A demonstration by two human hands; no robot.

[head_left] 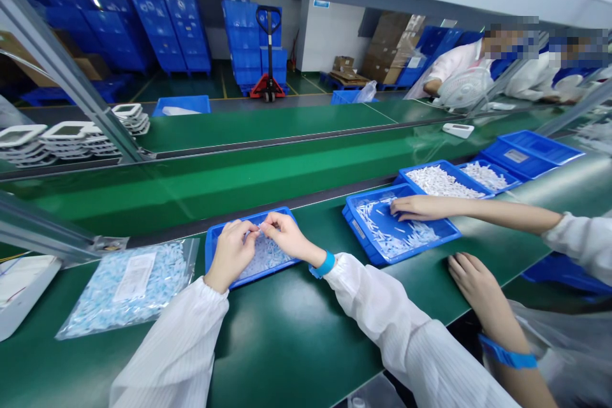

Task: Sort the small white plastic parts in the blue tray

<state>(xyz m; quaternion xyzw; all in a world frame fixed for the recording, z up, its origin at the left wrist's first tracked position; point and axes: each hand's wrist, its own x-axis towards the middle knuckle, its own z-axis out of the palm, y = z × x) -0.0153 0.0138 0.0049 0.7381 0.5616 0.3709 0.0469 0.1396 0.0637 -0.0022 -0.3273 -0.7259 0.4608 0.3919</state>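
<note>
My left hand (231, 254) and my right hand (285, 235) are both over a small blue tray (211, 244) of small white plastic parts (266, 255) on the green bench. The fingertips of both hands meet in a pinch on one tiny white part (259, 228) above the tray. My sleeves are white, and a blue wrist strap (322, 266) sits on my right wrist.
A clear bag of small white parts (129, 284) lies to the left. To the right a co-worker's hand (421, 206) reaches into another blue tray (377, 248), with that person's other hand (471, 277) on the bench. More blue trays (523, 153) stand further right. A green conveyor (239, 172) runs behind.
</note>
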